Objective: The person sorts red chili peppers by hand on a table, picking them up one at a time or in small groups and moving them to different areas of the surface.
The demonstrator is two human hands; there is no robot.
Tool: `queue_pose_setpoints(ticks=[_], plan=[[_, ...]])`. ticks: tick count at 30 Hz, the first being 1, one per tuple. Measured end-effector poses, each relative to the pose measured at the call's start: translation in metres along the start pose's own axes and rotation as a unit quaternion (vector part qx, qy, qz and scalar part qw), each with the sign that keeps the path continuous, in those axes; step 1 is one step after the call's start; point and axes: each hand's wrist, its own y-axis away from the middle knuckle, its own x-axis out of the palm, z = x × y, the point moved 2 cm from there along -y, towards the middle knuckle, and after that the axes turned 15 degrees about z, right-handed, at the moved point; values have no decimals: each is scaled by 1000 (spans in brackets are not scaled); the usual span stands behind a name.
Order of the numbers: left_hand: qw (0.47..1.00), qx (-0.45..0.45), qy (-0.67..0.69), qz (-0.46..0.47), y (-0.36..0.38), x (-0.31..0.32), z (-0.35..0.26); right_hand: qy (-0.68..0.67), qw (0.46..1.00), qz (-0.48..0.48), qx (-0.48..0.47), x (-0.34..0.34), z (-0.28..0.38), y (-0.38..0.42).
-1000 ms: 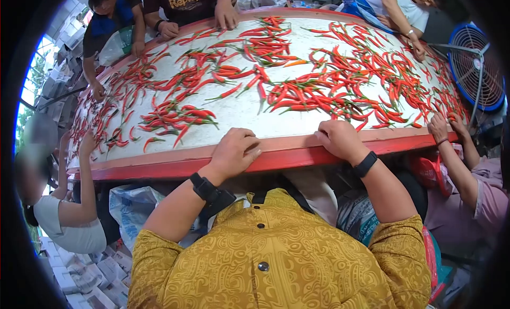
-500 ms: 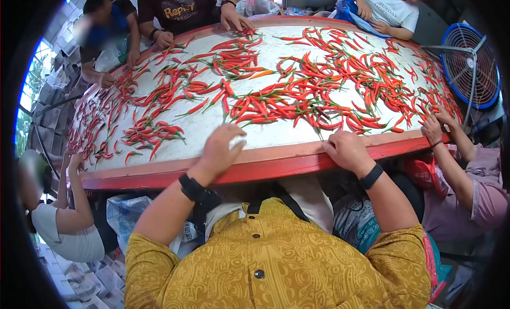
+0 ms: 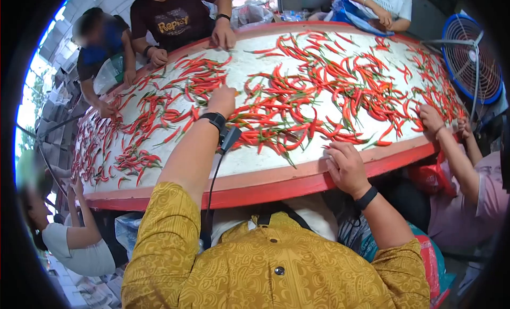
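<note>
Red chili peppers point(image 3: 289, 91) with green stems lie in loose heaps over a white table top point(image 3: 255, 163). My left hand point(image 3: 222, 101) reaches out over the heap in the middle; its fingertips are hidden behind the back of the hand, beside an orange-red chili. My right hand point(image 3: 346, 168) rests on the near pink rim, palm down, its fingers loosely bent and the thumb apart. A small red bit shows at its fingertips, too small to tell whether it is held. Just beyond it, more chilies lie near the rim.
Co-workers' hands point(image 3: 223, 34) are at the far edge, more hands point(image 3: 431, 119) at the right and others point(image 3: 75, 186) at the left. A blue-rimmed fan point(image 3: 472, 59) stands at the right. A cable point(image 3: 211, 192) hangs from my left wrist.
My left hand has moved away from the near rim, forward over the chilies. My right hand has shifted slightly nearer me, its fingers looser. The view has tilted and shifted slightly.
</note>
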Motion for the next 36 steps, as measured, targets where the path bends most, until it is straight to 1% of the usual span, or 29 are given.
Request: queue_pose_setpoints(ticks=[2, 4, 5, 6, 7, 8, 9, 10, 11, 12, 14, 15, 16, 18, 19, 20, 22, 23, 24, 26, 27, 28, 30, 31, 32, 33, 34, 36], plan=[[989, -89, 118, 9, -7, -3, -1, -11, 1000, -9, 1, -7, -9, 4], [989, -91, 115, 19, -2, -5, -2, -18, 1000, -17, 2, -10, -20, 8], [988, -60, 136, -36, -1, -3, 5, -21, 1000, -18, 1, -13, -26, 10], [983, -29, 156, -91, 1, -6, 9, -18, 1000, 4, 5, -14, -33, 13], [972, -26, 200, -122, 4, -11, 12, -14, 1000, 25, 8, -13, -39, 16], [973, -27, 195, -121, 0, -11, 21, -19, 1000, 22, 6, -15, -42, 17], [939, -98, 306, -124, -5, -17, 32, -9, 1000, 21, -3, -19, -43, 18], [887, -167, 412, -126, -7, -15, 38, 1, 1000, 20, -12, -20, -46, 20], [806, -177, 555, -109, -7, -14, 45, -1, 1000, 19, -14, -22, -50, 22], [806, -179, 553, -111, -1, -31, 29, 4, 1000, 17, -10, -24, -54, 24], [862, -171, 440, -182, 4, -57, -10, 10, 1000, 15, -6, -29, -62, 28], [890, -181, 390, -149, -14, -38, 3, 12, 1000, 13, -7, -31, -66, 30], [890, -182, 392, -148, -22, -35, -1, 15, 1000, 11, -7, -33, -71, 32], [955, -189, 209, -91, -39, -29, -11, 16, 1000, 21, -4, -40, -78, 35], [967, -193, 163, -38, -47, -26, -14, 17, 999, 29, -2, -43, -83, 37], [967, -192, 164, -36, -52, -22, -16, 17, 999, 31, 0, -46, -87, 38], [978, -184, 100, 2, -63, -8, -22, 11, 999, 37, 6, -50, -96, 41], [983, -162, 84, 17, -67, -3, -22, 12, 999, 41, 9, -52, -102, 43], [982, -162, 89, 21, -72, -1, -22, 10, 999, 46, 3, -55, -108, 44], [974, -171, 145, -11, -76, 6, -16, 4, 998, 60, -4, -60, -118, 49], [980, -147, 133, -28, -77, 9, -12, -2, 998, 59, 3, -64, -122, 51], [966, -181, 174, -55, -76, 7, -10, -8, 998, 55, 7, -65, -126, 52], [940, -183, 252, -137, -66, -1, -1, -17, 998, 56, 4, -68, -137, 57], [940, -189, 250, -134, -58, -7, 4, -9, 999, 51, 3, -71, -142, 60], [902, -164, 386, -103, -51, -13, 10, 0, 999, 46, 3, -75, -146, 62], [844, -136, 514, -72, -43, -23, 9, 9, 999, 44, 5, -78, -150, 65], [764, -91, 627, -122, -22, -40, -20, 4, 999, 46, 1, -83, -152, 66], [761, -64, 637, -106, 14, -61, -42, 43, 998, -33, -28, -93, -156, 70]])
